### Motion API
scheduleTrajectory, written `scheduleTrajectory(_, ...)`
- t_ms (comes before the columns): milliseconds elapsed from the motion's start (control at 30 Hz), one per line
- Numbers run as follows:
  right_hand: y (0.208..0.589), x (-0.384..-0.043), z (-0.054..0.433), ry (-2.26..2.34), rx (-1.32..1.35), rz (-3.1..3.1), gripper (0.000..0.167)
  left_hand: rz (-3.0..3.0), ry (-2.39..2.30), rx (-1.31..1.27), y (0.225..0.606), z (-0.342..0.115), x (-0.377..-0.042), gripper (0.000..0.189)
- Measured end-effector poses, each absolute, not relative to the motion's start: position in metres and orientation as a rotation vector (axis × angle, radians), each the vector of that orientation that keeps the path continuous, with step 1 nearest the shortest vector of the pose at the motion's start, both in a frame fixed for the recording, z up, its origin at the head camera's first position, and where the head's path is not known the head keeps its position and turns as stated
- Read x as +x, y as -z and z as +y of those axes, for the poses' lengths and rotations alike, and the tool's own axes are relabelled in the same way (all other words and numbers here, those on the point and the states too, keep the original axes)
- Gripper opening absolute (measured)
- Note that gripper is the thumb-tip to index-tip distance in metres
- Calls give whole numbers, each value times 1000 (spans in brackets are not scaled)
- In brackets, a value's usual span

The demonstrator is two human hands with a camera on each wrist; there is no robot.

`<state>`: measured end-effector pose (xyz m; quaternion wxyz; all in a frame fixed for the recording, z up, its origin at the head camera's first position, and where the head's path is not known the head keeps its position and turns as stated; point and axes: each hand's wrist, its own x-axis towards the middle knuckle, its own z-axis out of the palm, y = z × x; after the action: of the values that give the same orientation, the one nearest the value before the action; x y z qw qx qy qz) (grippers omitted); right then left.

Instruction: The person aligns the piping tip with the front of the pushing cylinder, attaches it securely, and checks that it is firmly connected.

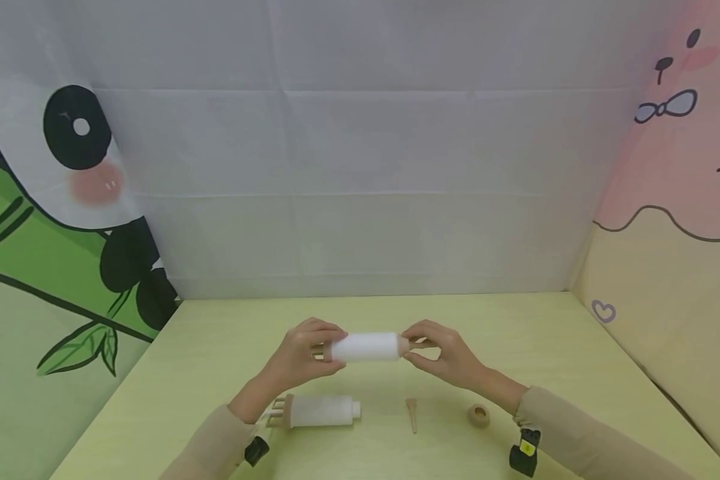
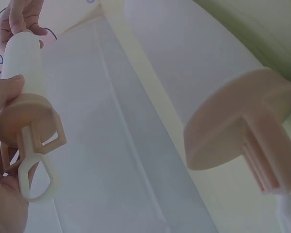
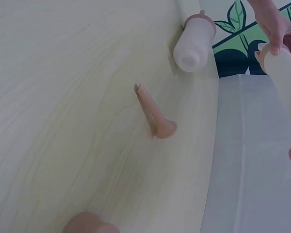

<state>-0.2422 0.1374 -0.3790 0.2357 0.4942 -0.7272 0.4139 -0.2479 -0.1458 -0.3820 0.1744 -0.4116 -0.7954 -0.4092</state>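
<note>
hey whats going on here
A person holds a white syringe-like tube sideways above the table: the left hand grips its handle end, the right hand pinches the beige collar at the other. A second white tube lies below, its neck bare, with a beige nozzle and beige ring to its right.

Reaches forward with left arm (image 1: 216, 437) and right arm (image 1: 588, 430), angling both inward. Holds left hand (image 1: 309, 351) and right hand (image 1: 447, 353) near each other at much the same height. Grips with the left, setting thumb (image 1: 333, 369) opposite curved fingers (image 1: 324, 327). Pinches with the right between thumb and bent forefinger (image 1: 420, 329). Carries left wrist (image 1: 249, 400) and right wrist (image 1: 505, 390) nearly straight.
</note>
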Motion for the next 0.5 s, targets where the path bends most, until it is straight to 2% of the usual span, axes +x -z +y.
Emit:
scheduleTrajectory(233,373,-237,138,-1104,1350,-2012,46,-2295,1175,-1133,382,-145,-247,39)
scheduleTrajectory(500,373,-237,138,-1085,1363,-1954,36,-2269,1174,-1167,364,-138,-233,37)
